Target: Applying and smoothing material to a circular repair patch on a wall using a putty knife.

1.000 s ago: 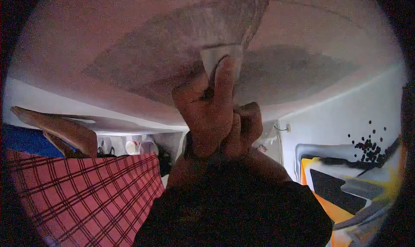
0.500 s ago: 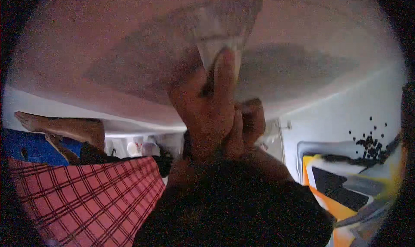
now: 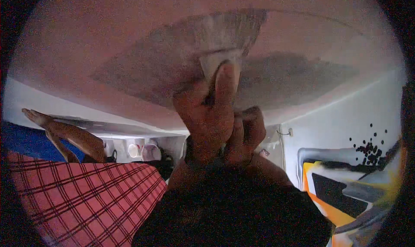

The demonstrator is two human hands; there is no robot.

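My left hand (image 3: 205, 113) is raised at the middle, thumb pressed along the pale narrow base of a flat, fan-shaped tool (image 3: 222, 35). The tool looks like a wide brush or scraper; dim light hides its exact kind. Its broad, streaked grey end lies up against the pinkish surface (image 3: 142, 30) overhead, or very close to it. Darker grey patches (image 3: 294, 76) spread on that surface to both sides of the tool. Just below and to the right, my right hand (image 3: 250, 130) is closed beside the left wrist. What its fingers hold, if anything, is hidden.
At the left are another person's forearm (image 3: 71, 132), a blue cloth (image 3: 19, 139) and a pink checked cloth (image 3: 86, 195). White round containers (image 3: 135, 150) stand far back. To the right, a white wall carries a black, orange and yellow graphic (image 3: 341, 190) and a small hook-like fitting (image 3: 286, 132).
My hands and the tool sit slightly lower in the picture, and the overhead surface has shifted down with them. The other person's forearm has tilted, its elbow end lower. My grip looks the same.
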